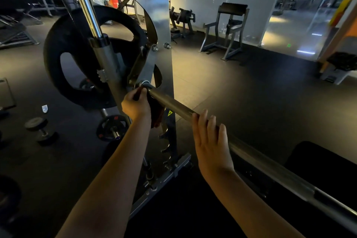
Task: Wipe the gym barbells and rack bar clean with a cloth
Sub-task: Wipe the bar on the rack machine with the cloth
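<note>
Fingers [203, 121] of R hand [210, 147] lie straight over rack bar [173, 105], not curled round it. L hand [135, 105] curled tight, gripping dark red cloth [156, 114] at bar's end, just beside steel upright [163, 25] & black wt plate [56, 67].

Dark cloth [156, 117] mostly hidden behind left hand [135, 105], bar [171, 103] cut off at right edge
</note>
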